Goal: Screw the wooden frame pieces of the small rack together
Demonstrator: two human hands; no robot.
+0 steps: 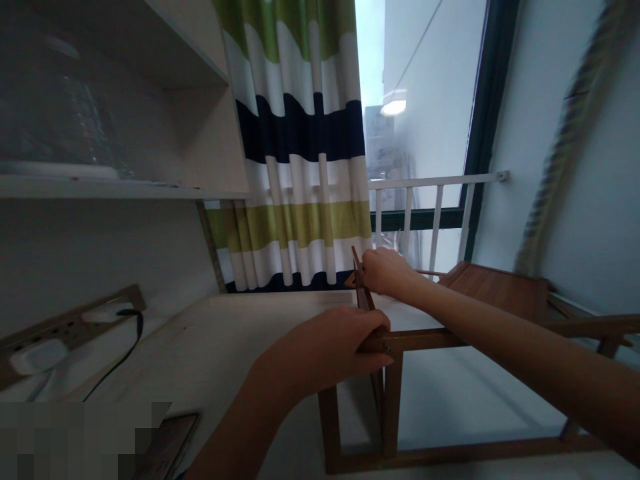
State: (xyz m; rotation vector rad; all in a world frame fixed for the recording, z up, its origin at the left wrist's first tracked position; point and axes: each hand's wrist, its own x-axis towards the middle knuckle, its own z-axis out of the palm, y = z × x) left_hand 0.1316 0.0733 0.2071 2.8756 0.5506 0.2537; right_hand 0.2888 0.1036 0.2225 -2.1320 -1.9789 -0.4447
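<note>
A brown wooden furniture frame (393,400), with straight bars and posts, stands in front of me; its exact kind I cannot tell. My left hand (335,350) comes in from below and is closed around its near upper corner, thumb over the top bar and a finger underneath. Farther off, my right hand (390,272) is curled in a fist against the far end of a thin wooden panel (361,283) seen edge-on. The right fingertips are partly hidden. My right forearm crosses above the frame's top bar.
On the left are a pale shelf unit (210,147) and a power strip (75,327) with a white plug and a black cable. A striped curtain (305,133) hangs beside a window with a white railing (435,180). A flat brown wooden surface (500,290) lies at right.
</note>
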